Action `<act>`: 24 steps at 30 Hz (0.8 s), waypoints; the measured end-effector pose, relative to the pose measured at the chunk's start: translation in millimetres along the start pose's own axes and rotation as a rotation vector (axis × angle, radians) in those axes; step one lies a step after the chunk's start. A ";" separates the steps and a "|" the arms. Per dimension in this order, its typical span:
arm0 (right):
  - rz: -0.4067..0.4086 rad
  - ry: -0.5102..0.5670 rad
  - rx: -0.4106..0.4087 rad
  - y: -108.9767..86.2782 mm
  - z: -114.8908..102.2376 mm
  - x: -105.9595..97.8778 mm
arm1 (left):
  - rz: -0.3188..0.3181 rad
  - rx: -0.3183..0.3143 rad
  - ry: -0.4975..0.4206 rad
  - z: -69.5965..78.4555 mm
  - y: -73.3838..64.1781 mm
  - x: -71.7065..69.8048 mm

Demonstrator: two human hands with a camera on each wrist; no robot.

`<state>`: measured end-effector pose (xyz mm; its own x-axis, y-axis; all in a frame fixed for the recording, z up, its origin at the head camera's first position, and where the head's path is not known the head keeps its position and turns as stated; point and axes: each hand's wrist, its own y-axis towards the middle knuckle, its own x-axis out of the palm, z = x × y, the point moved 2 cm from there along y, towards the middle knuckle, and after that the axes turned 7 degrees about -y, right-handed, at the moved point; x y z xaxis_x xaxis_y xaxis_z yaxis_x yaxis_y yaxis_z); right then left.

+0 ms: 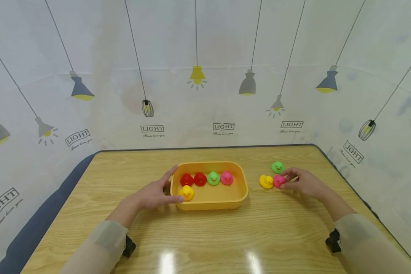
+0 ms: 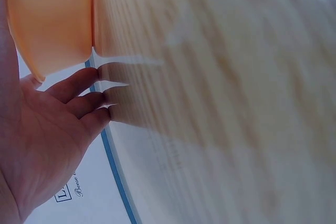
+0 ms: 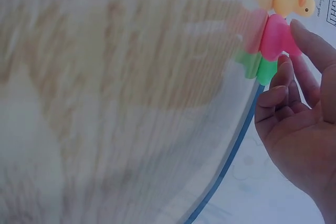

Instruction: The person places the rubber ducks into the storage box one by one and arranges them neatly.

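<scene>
A yellow-orange plastic basin [image 1: 214, 195] stands mid-table, with two red toy ducks [image 1: 193, 179], a green duck [image 1: 213, 178], a pink duck [image 1: 227, 178] and a yellow duck [image 1: 187, 193] inside. My left hand [image 1: 153, 193] holds its left end, thumb at the front rim and forefinger at the back corner. In the left wrist view, the other fingers spread beside the basin's wall [image 2: 50, 19]. To the right, my right hand [image 1: 304, 183] pinches another pink duck [image 3: 274, 36] between thumb and fingers. A second yellow duck [image 1: 265, 182] touches it on the left.
Just behind the pinched duck sits another green duck [image 1: 277, 167]. The wooden table [image 1: 205, 236] ends at a dark border along a pale curtain [image 1: 178, 87] printed with lamps, which closes off the back and both sides.
</scene>
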<state>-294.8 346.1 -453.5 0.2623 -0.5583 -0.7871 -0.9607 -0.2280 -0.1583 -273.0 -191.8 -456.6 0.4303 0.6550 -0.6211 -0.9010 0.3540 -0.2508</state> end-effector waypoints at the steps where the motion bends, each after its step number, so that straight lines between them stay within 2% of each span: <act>1: 0.001 0.000 0.005 0.7 0.5 0.5 | 0.000 -0.001 0.000 0.4 -0.1 0.0; 12: 0.012 -0.030 0.016 2.3 -0.7 3.1 | 0.001 -0.014 -0.015 -2.2 1.8 0.5; 24: 0.032 -0.069 -0.011 -1.9 1.8 0.1 | 0.002 -0.021 -0.011 -1.3 1.5 0.9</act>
<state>-293.2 347.9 -454.3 0.2239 -0.5091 -0.8311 -0.9674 -0.2194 -0.1263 -274.0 -191.6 -458.5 0.4286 0.6631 -0.6136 -0.9029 0.3383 -0.2652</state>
